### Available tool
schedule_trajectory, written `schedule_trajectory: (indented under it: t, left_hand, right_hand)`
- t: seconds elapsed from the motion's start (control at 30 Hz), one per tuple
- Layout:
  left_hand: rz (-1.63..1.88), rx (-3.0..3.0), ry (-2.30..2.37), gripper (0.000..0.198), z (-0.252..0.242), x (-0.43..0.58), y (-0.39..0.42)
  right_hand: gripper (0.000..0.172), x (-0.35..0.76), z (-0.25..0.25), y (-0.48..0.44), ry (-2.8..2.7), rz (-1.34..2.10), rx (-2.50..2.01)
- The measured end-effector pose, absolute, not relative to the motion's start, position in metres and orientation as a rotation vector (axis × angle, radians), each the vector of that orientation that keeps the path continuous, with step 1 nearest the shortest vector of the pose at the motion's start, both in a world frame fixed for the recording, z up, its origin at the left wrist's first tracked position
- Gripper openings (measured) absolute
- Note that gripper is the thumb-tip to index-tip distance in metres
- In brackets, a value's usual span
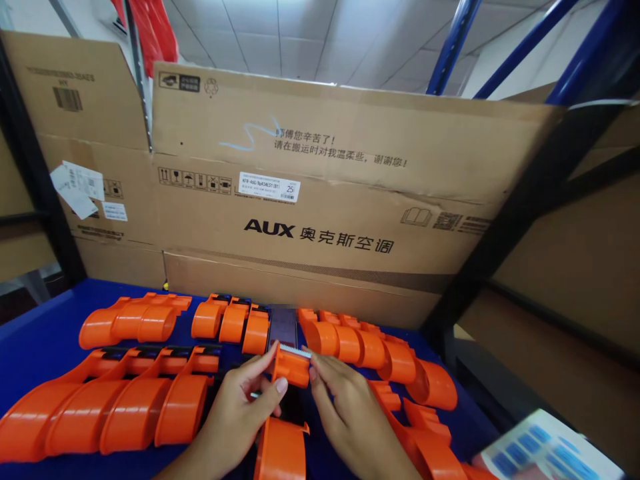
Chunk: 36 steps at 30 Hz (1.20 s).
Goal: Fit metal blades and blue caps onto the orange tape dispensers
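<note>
Nearest, at the bottom edge: one curved orange piece (283,447) on the table between the forearms, and a white-and-blue printed item (555,450) at lower right, cut off by the frame, contents can't be told. Just above, the left hand (237,403) and right hand (345,393) share one orange plastic part (293,369), held up mid-frame over the table. Left thumb and fingers nearly closed, pinching its left side; right fingertips close together at its right end, thumb against the side. White toothed strip (295,351) along its top edge — right fingertips at the strip's right end. Small pale bit under the left fingers, too small to identify.

Around the hands, on the blue tabletop (35,333): front-left row of four orange holders (135,413), open curved bands with dark strips at the top; more at right, running along the right forearm. Behind those, a left-hand group (133,323), three in the middle (233,323), and an overlapping right-hand line (370,347).

Further back, a large cardboard carton panel (200,233) stands upright like a wall — AUX print, white label (270,187), papers (80,190) stuck at left; whatever lies behind is hidden. Farthest: blue posts (453,47), red plastic (155,33), ceiling panels (300,33).
</note>
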<state>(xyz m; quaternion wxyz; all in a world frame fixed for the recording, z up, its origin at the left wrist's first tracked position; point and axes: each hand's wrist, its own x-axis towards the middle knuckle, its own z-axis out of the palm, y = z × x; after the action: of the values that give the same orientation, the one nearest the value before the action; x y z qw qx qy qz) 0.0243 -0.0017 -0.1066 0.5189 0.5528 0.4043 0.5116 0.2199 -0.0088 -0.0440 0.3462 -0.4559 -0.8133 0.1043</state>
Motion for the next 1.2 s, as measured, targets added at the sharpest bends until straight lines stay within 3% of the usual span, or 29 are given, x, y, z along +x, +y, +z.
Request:
schedule_trajectory:
  t: [0.27,0.57,0.7,0.87,1.03,1.2]
  left_hand:
    - [1.194,1.289,0.956,0.069,-0.097,0.022,-0.004]
    - [1.405,0.972,0.98,0.07,-0.079,0.018,-0.005]
    - [1.42,0.955,0.986,0.068,-0.078,0.016,-0.003]
    - [1.415,0.935,0.968,0.073,-0.081,0.016,0.003]
    - [1.366,0.974,0.945,0.073,-0.084,0.015,0.004]
    - [1.357,0.959,0.925,0.071,-0.084,0.016,-0.001]
  right_hand:
    - [0.038,0.234,-0.046,-0.006,-2.099,0.163,-1.287]
    - [0.033,0.262,-0.054,0.011,-1.985,0.125,-2.067]
    - [0.031,0.258,-0.061,0.009,-2.099,0.226,-1.84]
    - [0.038,0.245,-0.067,0.019,-2.221,0.635,-1.353]
    - [0.04,0.236,-0.071,0.027,-2.203,0.794,-1.348]
    - [0.039,0.236,-0.073,0.026,-2.199,0.653,-1.421]
